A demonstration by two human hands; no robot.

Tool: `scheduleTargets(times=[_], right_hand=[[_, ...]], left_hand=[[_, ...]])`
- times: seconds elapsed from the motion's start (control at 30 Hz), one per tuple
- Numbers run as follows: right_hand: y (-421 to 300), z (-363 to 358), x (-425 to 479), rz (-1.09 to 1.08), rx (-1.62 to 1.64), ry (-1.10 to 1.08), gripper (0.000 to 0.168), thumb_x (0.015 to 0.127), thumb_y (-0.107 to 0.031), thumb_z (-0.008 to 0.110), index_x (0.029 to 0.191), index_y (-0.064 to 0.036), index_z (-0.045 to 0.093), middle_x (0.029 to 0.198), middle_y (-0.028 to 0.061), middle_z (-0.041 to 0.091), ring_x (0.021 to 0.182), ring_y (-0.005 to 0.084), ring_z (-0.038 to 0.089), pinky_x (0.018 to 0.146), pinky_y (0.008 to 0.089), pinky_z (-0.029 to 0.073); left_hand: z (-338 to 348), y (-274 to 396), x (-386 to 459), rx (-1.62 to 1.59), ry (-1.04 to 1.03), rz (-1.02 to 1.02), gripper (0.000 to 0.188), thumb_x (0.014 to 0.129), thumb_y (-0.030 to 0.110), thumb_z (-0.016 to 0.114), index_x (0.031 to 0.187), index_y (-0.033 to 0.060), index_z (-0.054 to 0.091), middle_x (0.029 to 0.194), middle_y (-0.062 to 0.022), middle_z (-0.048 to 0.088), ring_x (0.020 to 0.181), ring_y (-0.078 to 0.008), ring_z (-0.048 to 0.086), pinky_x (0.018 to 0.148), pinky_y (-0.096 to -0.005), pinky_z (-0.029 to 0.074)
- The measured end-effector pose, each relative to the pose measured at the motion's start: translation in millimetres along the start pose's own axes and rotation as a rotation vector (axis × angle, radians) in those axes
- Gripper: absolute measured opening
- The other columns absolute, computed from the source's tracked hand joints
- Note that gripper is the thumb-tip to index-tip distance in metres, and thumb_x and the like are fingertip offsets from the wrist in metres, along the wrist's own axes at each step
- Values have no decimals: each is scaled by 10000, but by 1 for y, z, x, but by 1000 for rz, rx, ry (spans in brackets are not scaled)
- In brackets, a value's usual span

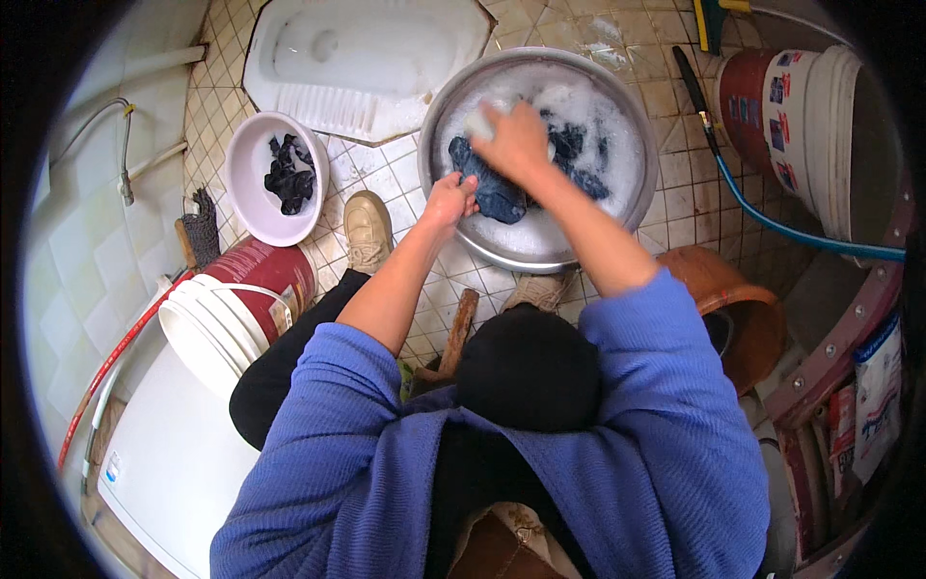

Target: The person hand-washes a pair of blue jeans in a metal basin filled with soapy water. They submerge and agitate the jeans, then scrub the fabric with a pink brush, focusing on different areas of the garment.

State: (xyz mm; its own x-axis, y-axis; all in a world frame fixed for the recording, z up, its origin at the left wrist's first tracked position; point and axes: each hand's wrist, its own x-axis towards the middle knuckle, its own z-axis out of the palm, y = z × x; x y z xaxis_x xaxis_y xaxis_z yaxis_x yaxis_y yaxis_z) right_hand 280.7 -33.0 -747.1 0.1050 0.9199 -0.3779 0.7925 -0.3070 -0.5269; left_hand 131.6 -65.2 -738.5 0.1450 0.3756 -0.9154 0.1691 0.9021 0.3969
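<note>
A round metal basin point(647, 170) in front of me holds sudsy water and dark wet cloth point(589, 184). At its near left side, my left hand point(450, 201) pinches the edge of a dark blue garment point(495, 195). My right hand point(517, 141), blurred, is over that same garment and grips a pale object point(480, 124). The blur hides whether this is a soap bar or a brush. White foam point(615, 116) covers much of the water around the cloth.
A squat toilet point(405, 43) lies beyond the basin. To the left are a pale plastic basin point(239, 174) with black cloth point(289, 177) and a tipped bucket point(246, 289). A blue hose point(759, 210), a large bucket point(803, 130) and an orange-brown tub point(759, 318) are at right.
</note>
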Motion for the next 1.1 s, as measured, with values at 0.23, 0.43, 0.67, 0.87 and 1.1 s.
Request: scheduleTargets(times=[0.23,0.43,0.67,0.87,1.1], right_hand=[[29,13,30,-26,-185,108,370,643,-305,668,979,-153,640,991,178,537,980,333,492,812,458,406],[69,-33,35,85,254,79,475,681,-394,675,1024,-70,618,962,201,582,882,324,569,762,429,458],[38,-15,40,302,881,-380,575,677,-431,675,939,73,589,856,173,627,716,218,619,608,334,497],[29,-22,30,111,881,-162,737,624,-432,719,1126,71,522,1001,207,604,906,254,592,780,321,469],[79,-59,-5,42,324,140,640,722,-435,643,1209,-45,500,942,211,609,868,335,599,795,399,464]], left_hand=[[11,-4,-10,331,-104,130,139,888,190,526,910,53,516,557,21,450,489,-77,423,477,-239,376],[-30,3,-32,1021,385,448,224,806,215,622,898,12,599,602,-52,536,580,-116,524,549,-277,430],[2,3,-35,487,511,481,229,781,174,669,947,35,595,767,-39,603,696,-142,583,630,-279,457],[13,38,-49,-491,60,77,252,839,155,604,1077,91,551,921,-52,609,769,-148,573,724,-291,480],[39,11,-30,43,298,586,193,762,66,665,949,42,624,613,58,408,556,-42,357,510,-189,294]])
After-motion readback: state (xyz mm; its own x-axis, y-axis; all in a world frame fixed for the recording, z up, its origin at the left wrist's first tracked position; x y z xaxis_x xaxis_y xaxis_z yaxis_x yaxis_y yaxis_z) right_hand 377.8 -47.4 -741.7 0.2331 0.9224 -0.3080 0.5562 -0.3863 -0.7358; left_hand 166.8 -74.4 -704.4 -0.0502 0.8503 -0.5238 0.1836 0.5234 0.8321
